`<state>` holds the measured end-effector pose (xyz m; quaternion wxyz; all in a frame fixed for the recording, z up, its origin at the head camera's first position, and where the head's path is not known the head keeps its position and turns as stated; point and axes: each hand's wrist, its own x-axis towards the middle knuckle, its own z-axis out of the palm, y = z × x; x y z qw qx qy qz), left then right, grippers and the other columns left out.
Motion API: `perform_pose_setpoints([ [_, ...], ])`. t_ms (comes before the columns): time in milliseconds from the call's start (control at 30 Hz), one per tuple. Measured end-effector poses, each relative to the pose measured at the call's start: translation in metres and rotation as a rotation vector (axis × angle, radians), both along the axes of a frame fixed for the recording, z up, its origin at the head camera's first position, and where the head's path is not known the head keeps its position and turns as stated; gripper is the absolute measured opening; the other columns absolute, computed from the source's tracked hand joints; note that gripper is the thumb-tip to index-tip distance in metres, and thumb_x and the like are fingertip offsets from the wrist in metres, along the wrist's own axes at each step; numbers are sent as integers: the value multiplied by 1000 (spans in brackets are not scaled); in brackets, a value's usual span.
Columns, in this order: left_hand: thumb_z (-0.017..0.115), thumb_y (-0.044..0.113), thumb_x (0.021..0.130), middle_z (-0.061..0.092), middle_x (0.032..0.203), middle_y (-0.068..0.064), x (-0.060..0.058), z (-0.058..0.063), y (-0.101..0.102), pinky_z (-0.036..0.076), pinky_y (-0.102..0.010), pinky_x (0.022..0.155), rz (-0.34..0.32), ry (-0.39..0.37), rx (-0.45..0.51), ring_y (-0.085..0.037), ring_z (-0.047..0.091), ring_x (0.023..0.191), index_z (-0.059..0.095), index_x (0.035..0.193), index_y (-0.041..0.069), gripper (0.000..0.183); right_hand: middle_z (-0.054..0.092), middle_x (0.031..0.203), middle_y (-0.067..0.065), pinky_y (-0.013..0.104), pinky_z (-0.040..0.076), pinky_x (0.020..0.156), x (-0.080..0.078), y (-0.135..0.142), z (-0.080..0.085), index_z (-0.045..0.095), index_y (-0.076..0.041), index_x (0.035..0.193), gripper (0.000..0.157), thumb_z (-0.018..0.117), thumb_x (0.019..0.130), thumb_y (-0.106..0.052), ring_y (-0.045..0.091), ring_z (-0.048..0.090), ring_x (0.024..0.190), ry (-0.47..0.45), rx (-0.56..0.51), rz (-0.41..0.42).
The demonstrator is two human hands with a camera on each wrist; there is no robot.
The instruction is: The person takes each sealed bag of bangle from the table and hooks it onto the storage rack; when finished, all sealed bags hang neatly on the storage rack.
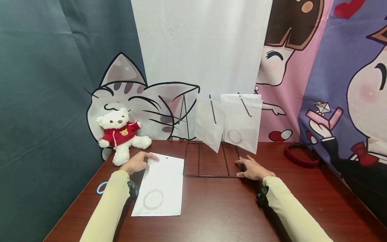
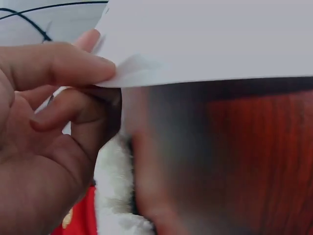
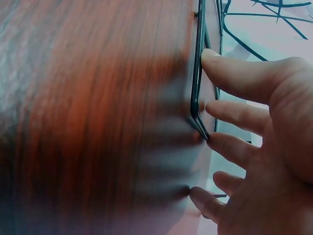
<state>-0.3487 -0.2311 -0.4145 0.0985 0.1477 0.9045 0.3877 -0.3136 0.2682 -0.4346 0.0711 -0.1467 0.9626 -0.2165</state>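
Note:
My left hand [image 1: 135, 163] pinches the top left corner of a flat white bag [image 1: 164, 181] between thumb and fingers. The bag has a small hole near its top edge, and a ring shape [image 1: 153, 199] shows through its lower part. In the left wrist view the bag [image 2: 205, 39] bends slightly at the pinched corner. My right hand [image 1: 252, 168] rests at the front right corner of a black wire rack [image 1: 211, 176], fingers spread. The right wrist view has the thumb and fingertips right at the rack's bent wire [image 3: 198, 73].
Two similar bags, a left one [image 1: 208, 121] and a right one [image 1: 242, 124] with a ring in it, hang from the rack's hooks. A white teddy bear [image 1: 121, 134] in red sits at left. A blue ring [image 1: 101, 188] and a dark red band [image 1: 302, 163] lie on the table [image 1: 211, 215].

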Motion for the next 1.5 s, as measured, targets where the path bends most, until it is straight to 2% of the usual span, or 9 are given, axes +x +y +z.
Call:
perform_pose_setpoints([
  [300,58,-8,83,60,124,-20,16,24,0,33,-25,50,-36,50,8,-14,33,55,69,130,15,53,40,155,29,73,24,114,0,0,0,58,-3,136,58,79,85,-21,57,14,148,2,21,-3],
  [467,62,-2,87,60,138,-16,23,33,5,49,-32,73,1,125,41,-23,55,95,70,129,23,49,43,153,28,74,25,112,0,0,2,57,-4,137,60,79,85,-23,57,15,148,11,37,-5],
  [600,68,7,90,60,143,-9,25,38,12,47,-50,102,37,190,103,-29,48,135,72,125,24,39,44,152,28,74,26,112,0,0,3,58,-4,137,60,79,85,-23,58,16,148,16,34,-4],
  [700,72,14,90,65,138,-6,28,43,18,48,-46,103,61,221,163,-26,54,129,74,123,23,34,45,152,29,75,27,111,0,1,1,57,-4,137,60,80,85,-23,58,16,147,18,29,-3],
  [867,79,21,86,74,111,-3,33,54,26,47,-24,76,76,296,254,-10,57,94,76,119,19,33,46,150,30,75,28,109,-1,0,0,54,-2,140,65,80,84,-24,60,17,146,21,31,-2],
  [1000,81,18,84,74,94,6,37,66,33,41,-23,61,47,350,342,-8,48,75,77,117,15,33,46,150,29,76,28,109,-2,0,0,52,-2,142,68,80,84,-24,59,17,147,19,31,-10],
  [1200,79,12,85,75,108,15,45,86,45,54,-22,69,-24,381,428,-6,66,91,76,117,10,32,44,152,29,76,28,110,-2,1,2,51,-4,143,69,80,84,-24,58,16,148,10,34,-22],
  [1333,79,11,85,76,104,16,49,97,54,48,-22,61,-37,432,431,-4,60,76,77,115,12,30,45,151,30,75,27,111,-1,2,2,51,-3,143,69,80,84,-24,59,16,147,13,34,-19],
  [1500,79,10,85,76,110,12,50,105,62,52,-22,64,-30,464,456,-4,65,85,77,115,13,30,43,152,30,76,25,111,-1,1,1,50,-2,144,69,79,85,-24,59,15,147,3,29,-24],
])
